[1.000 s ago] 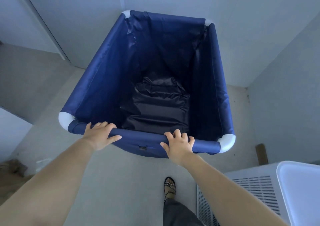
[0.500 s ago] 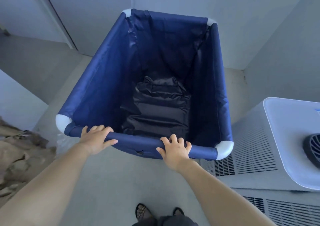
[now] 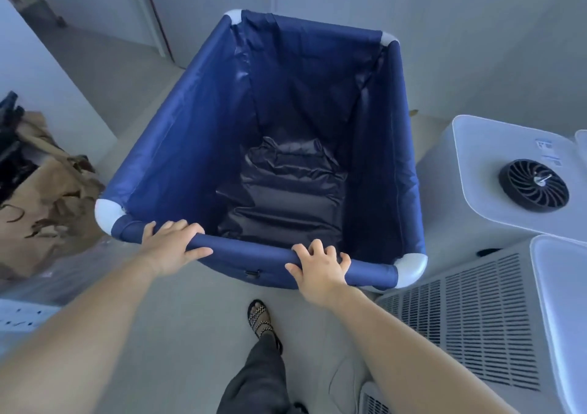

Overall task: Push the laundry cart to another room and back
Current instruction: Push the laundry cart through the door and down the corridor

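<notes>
Centre of the frame: deep navy-blue fabric laundry cart (image 3: 190,146) with white rounded plastic corner caps, open top, seen from above. At its bottom, a crumpled dark glossy liner (image 3: 282,197). Along the near rim, a fabric-wrapped padded rail (image 3: 251,253). Left hand (image 3: 171,245) wrapped over that rail close to the near-left corner cap, fingers curled across the top, thumb stretched along the rail's front. Right hand (image 3: 319,266) clamped on the same rail farther right, short of the near-right corner cap, knuckles bent over the edge. Both bare forearms reaching in from the bottom corners of the frame. Lower centre: one foot in a black strappy sandal (image 3: 260,320) on the pale grey floor (image 3: 178,334), dark trouser leg below it. Right side: white boxy appliance (image 3: 495,210) with a round black fan grille on top, just beside the cart's right wall; nearer, a second white unit with slatted vents (image 3: 470,324). Left edge: crumpled brown paper (image 3: 44,197) heaped on the floor. Upper left: a doorway edge with grey walls.
</notes>
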The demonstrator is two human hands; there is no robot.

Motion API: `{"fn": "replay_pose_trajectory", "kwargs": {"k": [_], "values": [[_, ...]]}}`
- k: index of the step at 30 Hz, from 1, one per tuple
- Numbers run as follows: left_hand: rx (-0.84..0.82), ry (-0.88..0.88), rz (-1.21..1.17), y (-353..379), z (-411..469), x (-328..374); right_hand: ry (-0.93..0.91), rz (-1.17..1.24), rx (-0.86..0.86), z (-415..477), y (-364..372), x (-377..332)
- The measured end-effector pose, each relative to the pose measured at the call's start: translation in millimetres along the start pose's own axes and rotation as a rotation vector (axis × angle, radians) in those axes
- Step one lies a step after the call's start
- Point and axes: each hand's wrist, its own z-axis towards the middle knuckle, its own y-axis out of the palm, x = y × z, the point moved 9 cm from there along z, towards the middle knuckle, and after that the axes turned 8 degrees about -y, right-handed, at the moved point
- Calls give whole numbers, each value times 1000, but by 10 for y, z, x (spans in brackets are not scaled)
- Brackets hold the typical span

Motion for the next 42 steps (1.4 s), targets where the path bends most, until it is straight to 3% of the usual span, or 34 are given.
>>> {"fn": "replay_pose_trajectory", "kwargs": {"k": [9,20,28,42], "values": [[-1,-34,12,445,-796,70,-39,-20,-12,-759,308,98],[93,-21,-1,454,-828,151,-48,-51,5,-758,293,201],[84,-36,11,123,-187,79,-26,-33,4,-168,76,100],[51,42,37,-825,1938,-66,75,-15,-72,1768,-693,21]]}}
